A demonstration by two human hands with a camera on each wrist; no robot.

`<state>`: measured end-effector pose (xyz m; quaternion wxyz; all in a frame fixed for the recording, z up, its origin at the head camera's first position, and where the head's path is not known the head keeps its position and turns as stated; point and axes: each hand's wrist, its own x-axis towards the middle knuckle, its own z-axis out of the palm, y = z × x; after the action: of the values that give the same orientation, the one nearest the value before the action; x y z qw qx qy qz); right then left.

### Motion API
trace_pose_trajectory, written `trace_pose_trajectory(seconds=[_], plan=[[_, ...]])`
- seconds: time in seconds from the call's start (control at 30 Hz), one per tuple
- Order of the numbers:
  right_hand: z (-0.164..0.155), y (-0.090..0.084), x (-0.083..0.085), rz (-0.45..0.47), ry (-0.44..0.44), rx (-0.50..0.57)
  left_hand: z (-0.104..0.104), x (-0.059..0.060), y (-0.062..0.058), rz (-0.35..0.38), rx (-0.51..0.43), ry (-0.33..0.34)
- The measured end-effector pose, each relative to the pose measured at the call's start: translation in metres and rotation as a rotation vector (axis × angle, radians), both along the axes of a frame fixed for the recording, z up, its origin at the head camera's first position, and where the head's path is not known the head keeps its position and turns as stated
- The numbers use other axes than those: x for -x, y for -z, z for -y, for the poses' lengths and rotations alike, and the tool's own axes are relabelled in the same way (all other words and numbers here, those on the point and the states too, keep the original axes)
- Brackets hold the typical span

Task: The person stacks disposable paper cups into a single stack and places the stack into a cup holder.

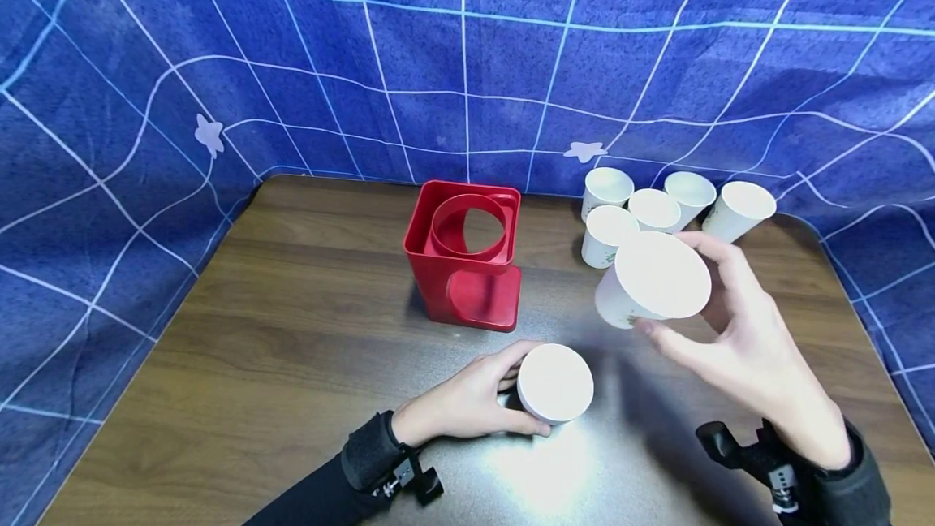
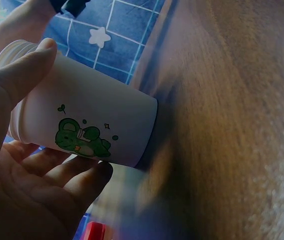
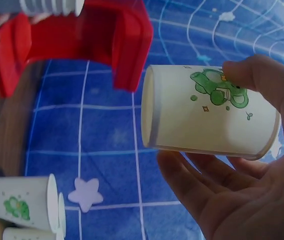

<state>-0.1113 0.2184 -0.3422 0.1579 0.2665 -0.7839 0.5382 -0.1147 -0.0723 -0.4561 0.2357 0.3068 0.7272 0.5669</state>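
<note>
My left hand (image 1: 520, 393) grips a nested stack of white paper cups (image 1: 555, 384) that stands on the brown table (image 1: 292, 331). In the left wrist view the outer cup (image 2: 91, 120) shows a green cartoon print, with my thumb (image 2: 16, 75) on top and my fingers (image 2: 71, 180) beneath. My right hand (image 1: 675, 291) holds a single white cup (image 1: 643, 266) tilted in the air, above and to the right of the stack. The right wrist view shows that cup (image 3: 207, 112) on its side between thumb (image 3: 262, 80) and fingers (image 3: 197, 185).
A red cup holder (image 1: 467, 266) with a round top opening stands at the table's middle, just behind the stack. Several loose white cups (image 1: 657, 209) cluster at the back right. A blue grid-patterned cloth (image 1: 467, 63) surrounds the table.
</note>
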Motion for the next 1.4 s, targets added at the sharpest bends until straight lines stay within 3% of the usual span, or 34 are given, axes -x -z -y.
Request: trace_pose_trajectory(seconds=[0.13, 0.4, 0.6, 0.83, 1.1, 1.4], plan=[[0.007, -0.005, -0.01, 0.003, 0.004, -0.097, 0.0, 0.0, 0.001, -0.001, -0.005, 0.001], [0.015, -0.007, -0.024, 0.034, -0.089, -0.244, 0.001, 0.0, 0.003, -0.048, -0.022, 0.017], [0.02, -0.001, -0.024, -0.064, -0.1, -0.321, 0.0, 0.0, 0.004, -0.024, -0.018, 0.017], [0.026, 0.004, -0.025, -0.056, -0.102, -0.415, 0.0, 0.0, 0.003, -0.011, -0.014, 0.016], [0.03, 0.006, -0.023, -0.027, -0.108, -0.522, 0.0, 0.0, 0.004, -0.081, -0.019, 0.026], [0.03, 0.008, -0.021, -0.039, -0.125, -0.557, -0.001, 0.0, 0.003, -0.019, -0.017, 0.016]])
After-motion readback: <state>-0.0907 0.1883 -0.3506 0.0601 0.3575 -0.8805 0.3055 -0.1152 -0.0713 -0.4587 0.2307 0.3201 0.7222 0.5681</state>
